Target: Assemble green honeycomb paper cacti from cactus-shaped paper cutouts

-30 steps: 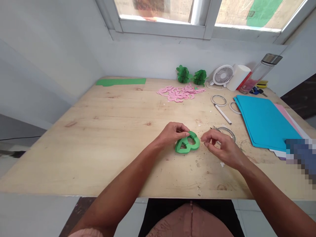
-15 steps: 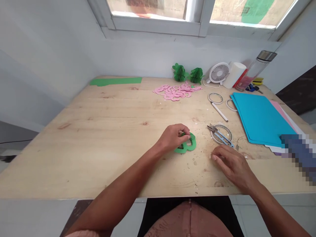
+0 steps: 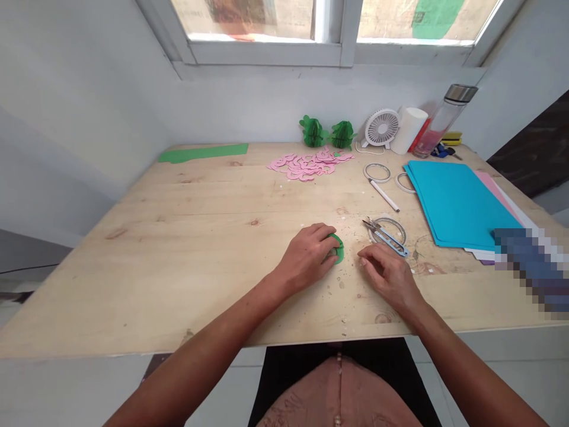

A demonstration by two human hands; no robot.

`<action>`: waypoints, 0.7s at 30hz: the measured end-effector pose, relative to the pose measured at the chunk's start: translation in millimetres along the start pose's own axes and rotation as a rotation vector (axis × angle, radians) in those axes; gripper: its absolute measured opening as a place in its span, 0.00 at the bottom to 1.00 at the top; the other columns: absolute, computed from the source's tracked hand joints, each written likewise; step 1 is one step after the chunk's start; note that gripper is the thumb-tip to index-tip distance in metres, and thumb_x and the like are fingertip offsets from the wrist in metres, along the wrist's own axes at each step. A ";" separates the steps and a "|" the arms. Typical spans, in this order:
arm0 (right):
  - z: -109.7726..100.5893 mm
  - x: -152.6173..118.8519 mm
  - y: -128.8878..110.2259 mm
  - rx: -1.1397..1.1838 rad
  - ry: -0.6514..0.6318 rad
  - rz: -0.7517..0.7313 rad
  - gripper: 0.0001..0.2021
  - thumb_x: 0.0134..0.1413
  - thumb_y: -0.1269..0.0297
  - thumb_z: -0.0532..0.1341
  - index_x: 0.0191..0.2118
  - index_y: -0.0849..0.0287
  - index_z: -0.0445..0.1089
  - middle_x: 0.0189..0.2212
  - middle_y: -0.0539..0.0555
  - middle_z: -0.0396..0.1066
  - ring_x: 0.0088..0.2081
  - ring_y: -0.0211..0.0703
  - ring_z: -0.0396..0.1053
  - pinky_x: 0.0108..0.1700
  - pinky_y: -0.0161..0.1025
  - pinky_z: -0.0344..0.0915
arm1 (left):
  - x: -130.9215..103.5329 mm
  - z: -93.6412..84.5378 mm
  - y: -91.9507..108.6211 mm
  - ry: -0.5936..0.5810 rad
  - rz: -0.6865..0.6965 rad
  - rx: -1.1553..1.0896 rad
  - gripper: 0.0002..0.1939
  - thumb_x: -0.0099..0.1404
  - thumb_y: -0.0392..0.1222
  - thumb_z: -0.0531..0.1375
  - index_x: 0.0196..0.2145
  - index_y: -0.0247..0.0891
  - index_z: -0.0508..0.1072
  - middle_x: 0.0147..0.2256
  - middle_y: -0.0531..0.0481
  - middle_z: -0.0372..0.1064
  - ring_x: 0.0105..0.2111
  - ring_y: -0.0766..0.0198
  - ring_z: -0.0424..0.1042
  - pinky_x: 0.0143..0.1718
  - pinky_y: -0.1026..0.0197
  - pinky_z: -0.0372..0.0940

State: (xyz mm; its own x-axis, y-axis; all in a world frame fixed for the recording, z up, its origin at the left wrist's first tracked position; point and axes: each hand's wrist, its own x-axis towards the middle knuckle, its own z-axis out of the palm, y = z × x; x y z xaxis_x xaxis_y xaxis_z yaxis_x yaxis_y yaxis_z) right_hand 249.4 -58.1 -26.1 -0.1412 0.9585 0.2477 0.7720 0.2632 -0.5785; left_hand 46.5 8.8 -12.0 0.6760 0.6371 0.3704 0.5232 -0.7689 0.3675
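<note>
My left hand (image 3: 307,254) lies over a green paper cutout (image 3: 340,252) on the tabletop. Its curled fingers grip and cover most of the piece, so only the right edge shows. To the right, my right hand (image 3: 390,274) rests on the wood, thumb and fingertips pressed together. Whether anything small is between them I cannot make out. Just beyond that hand lie small blue-handled snips (image 3: 387,237) across a roll of tape (image 3: 403,228).
Pink paper cutouts (image 3: 306,166) lie piled toward the back, before two green folded-paper shapes (image 3: 313,133). A fan (image 3: 382,128), paper roll (image 3: 409,130) and bottle (image 3: 444,121) stand along the wall. Blue sheets (image 3: 462,201), a white pen (image 3: 384,196) and a green strip (image 3: 204,153) also lie there.
My left hand has flattened over the green cutout and hides more of it. My right hand has come closer to it, its fingertips drawn together. The view has shifted slightly.
</note>
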 end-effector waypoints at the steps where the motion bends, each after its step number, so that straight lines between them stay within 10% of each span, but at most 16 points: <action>1: -0.2 -0.4 0.1 0.000 0.001 -0.001 0.06 0.58 0.67 0.53 0.36 0.57 0.67 0.31 0.54 0.69 0.35 0.44 0.67 0.38 0.41 0.62 | -0.9 -0.5 0.1 -0.019 -0.011 -0.003 0.06 0.60 0.36 0.59 0.36 0.38 0.72 0.46 0.43 0.70 0.48 0.53 0.68 0.47 0.50 0.65; 21: -7.1 23.2 -8.1 -0.035 -0.004 -0.162 0.13 0.55 0.67 0.56 0.47 0.55 0.67 0.40 0.55 0.71 0.41 0.47 0.69 0.42 0.44 0.65 | -33.5 10.8 8.8 0.222 -0.249 -0.067 0.20 0.59 0.32 0.57 0.49 0.41 0.63 0.52 0.42 0.66 0.54 0.53 0.65 0.51 0.48 0.66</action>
State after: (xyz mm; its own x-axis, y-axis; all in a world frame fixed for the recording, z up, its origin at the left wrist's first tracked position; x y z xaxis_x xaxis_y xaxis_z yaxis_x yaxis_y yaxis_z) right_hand 244.3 -38.8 -10.1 -0.2682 0.9042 0.3325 0.7601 0.4106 -0.5036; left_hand 34.0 -19.8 -30.4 0.3980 0.8070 0.4362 0.6177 -0.5873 0.5230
